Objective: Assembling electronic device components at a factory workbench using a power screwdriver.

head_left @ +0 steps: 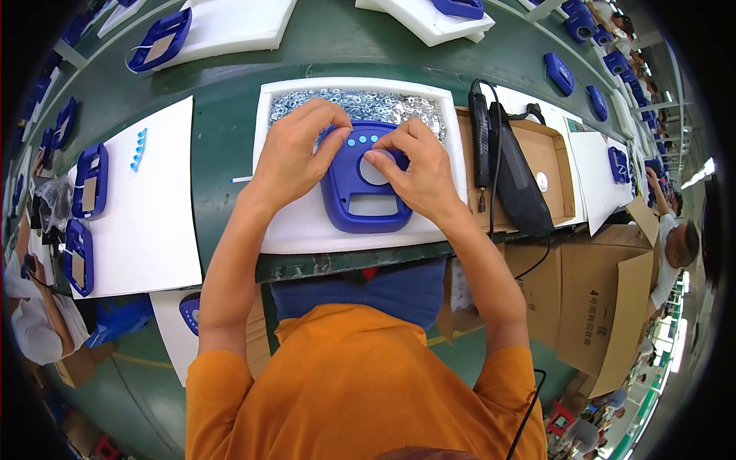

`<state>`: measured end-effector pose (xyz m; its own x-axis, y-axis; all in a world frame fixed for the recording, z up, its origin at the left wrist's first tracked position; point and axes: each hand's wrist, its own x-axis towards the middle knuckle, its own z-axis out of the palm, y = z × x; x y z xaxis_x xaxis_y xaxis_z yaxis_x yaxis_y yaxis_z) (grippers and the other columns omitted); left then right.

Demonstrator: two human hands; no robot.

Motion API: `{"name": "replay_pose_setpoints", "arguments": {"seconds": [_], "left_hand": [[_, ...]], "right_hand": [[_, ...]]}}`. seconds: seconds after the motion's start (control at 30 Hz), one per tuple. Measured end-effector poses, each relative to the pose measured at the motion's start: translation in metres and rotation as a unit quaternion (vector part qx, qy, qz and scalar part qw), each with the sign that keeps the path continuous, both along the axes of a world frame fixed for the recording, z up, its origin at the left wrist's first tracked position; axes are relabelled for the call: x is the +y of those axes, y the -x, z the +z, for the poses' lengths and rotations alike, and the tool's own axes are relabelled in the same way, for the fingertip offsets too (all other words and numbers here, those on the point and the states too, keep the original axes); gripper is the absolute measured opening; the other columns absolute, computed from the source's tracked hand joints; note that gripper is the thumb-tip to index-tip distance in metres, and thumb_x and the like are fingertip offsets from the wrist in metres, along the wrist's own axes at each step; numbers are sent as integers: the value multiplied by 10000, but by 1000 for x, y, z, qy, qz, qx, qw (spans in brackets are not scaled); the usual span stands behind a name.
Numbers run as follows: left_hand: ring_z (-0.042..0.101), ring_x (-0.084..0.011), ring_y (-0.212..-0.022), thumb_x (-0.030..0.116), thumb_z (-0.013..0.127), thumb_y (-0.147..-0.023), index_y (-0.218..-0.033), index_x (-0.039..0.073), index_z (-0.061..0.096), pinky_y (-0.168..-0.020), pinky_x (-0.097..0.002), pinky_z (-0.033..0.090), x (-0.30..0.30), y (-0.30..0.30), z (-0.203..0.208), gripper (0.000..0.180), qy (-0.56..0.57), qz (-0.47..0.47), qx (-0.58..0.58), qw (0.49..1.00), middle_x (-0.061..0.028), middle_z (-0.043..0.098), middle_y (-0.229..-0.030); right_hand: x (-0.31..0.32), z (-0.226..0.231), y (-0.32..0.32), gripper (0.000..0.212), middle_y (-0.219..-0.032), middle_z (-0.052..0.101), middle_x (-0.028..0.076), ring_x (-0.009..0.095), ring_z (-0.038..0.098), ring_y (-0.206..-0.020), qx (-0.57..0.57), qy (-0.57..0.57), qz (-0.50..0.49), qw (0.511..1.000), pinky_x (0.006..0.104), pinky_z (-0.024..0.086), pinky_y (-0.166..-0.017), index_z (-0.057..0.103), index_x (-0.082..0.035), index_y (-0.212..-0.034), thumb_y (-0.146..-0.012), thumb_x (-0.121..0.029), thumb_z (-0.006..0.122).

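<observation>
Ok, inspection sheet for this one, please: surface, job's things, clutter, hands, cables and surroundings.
Surface: green bench, white foam tray at its near side.
Job's things: blue housing over the tray's near part, with light-blue round buttons; small metal pieces behind it.
Clutter: black tool by a cardboard tray at right; light-blue strip on the white board at left.
Hands: left hand at the housing's upper edge, anything held too small to tell; right hand at its round part.
Cables: black cable beside the tool.
Surroundings: other people both sides; open carton lower right.
</observation>
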<state>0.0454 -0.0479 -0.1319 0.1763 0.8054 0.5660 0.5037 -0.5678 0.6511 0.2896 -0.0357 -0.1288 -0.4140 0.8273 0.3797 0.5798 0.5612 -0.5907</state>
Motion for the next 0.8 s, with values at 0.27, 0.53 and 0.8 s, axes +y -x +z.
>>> {"name": "replay_pose_setpoints", "arguments": {"seconds": [0.27,0.53,0.8], "left_hand": [[770,-334,-1019,21,790,-1006,-1057,-1,738,-888,-416,602,-2,-3,3,76,28,-4,9,1000,-132,784,-1087],[785,-316,-1059,-12,786,-1006,-1092,-10,760,-941,-399,611,-4,3,9,89,39,-1,9,999,-129,814,-1130],[780,-282,-1037,-5,777,-1021,-1108,-12,778,-947,-381,609,-1,10,10,87,57,-1,10,998,-120,819,-1101]], "right_hand": [[1,-2,-2,201,-962,692,108,293,712,-894,-15,-61,21,998,414,570,-771,808,-35,-1047,-927,-149,923],[33,6,-57,86,-968,721,114,302,735,-885,54,-32,-80,995,419,584,-795,806,-50,-1016,-965,-105,847],[35,-4,-91,78,-1030,691,64,272,720,-1026,-182,-48,-71,980,425,609,-863,833,-93,-1007,-977,-165,845]]}}
